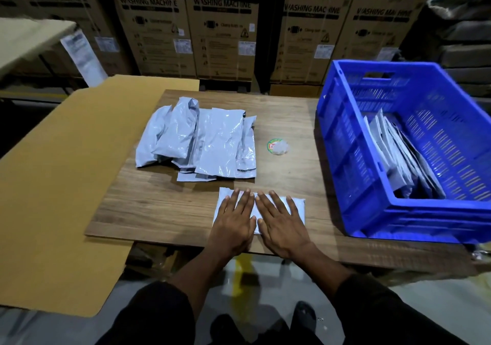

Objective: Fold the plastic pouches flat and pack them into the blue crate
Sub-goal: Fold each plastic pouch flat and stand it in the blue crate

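Pale grey plastic film, glossy and thin: the folded pouch [297, 206] lies at the counter's [148, 211] near edge, left of the blue crate [353, 158]. The left hand [233, 222] and right hand [281, 222] lie spread and flat on it, side by side, pinching nothing. It looks light, limp and slippery, likely to spring open, so take it by the folded edges. The unfolded pile [196, 142] sits further left of the crate; packed pouches [398, 158] stand inside it.
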Available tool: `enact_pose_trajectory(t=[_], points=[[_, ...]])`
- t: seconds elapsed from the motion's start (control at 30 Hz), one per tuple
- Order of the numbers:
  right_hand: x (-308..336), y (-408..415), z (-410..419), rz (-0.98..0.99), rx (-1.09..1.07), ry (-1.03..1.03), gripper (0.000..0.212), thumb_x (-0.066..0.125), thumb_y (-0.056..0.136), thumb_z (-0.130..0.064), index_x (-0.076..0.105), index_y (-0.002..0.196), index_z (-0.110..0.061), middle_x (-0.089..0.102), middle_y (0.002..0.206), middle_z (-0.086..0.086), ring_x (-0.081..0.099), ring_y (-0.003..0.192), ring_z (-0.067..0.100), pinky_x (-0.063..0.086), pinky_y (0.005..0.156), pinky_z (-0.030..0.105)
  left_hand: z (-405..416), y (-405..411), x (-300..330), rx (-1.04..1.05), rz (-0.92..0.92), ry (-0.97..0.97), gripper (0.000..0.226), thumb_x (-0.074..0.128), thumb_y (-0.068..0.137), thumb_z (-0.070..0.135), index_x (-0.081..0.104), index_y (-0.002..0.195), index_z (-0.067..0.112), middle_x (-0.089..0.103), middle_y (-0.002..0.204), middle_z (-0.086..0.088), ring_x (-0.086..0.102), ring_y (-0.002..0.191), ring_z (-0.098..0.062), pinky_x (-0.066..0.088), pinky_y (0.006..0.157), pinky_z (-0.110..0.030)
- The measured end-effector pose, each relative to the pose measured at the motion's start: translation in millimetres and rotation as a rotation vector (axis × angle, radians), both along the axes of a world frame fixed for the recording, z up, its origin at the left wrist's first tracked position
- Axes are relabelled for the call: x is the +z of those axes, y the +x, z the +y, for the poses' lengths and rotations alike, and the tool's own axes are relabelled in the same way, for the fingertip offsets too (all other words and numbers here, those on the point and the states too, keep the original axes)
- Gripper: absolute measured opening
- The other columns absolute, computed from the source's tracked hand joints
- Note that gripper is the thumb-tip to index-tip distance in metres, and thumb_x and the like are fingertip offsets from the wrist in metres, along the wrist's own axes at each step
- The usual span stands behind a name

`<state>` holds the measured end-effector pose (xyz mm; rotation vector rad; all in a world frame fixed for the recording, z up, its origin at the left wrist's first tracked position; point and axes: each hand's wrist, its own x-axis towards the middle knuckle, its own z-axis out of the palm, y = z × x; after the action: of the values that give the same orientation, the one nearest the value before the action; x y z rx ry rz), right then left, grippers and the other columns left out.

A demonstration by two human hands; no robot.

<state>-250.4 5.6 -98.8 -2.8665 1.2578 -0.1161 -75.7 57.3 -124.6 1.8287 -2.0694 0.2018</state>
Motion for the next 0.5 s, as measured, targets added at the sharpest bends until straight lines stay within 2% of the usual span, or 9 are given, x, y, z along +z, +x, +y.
enact_pose_trajectory(t=[0.33,0.5], points=[[5,3,3,0.033,-0.038,0.037,0.059,0.031,0.1,-0.041,0.036,0.154,-0.018,0.035,0.16,-0.005,0.029,0.149,0.022,0.015,0.117,0.052,2,-2,8,0.027,0.006,0.14,0.054,0.037,0.105,0.034,0.048,0.15,0.006,0.045,0.156,-0.011,0.034,0.147,-0.045,0.039,0.111,-0.056],[7,3,3,0.035,-0.035,0.037,0.06,0.031,0.099,-0.041,0.04,0.153,-0.017,0.038,0.158,-0.003,0.033,0.147,0.026,0.016,0.116,0.052,0,8,11,0.068,0.018,0.196,0.061,0.042,0.098,0.053,0.051,0.15,0.023,0.044,0.158,0.003,0.034,0.142,-0.055,0.035,0.112,-0.061]])
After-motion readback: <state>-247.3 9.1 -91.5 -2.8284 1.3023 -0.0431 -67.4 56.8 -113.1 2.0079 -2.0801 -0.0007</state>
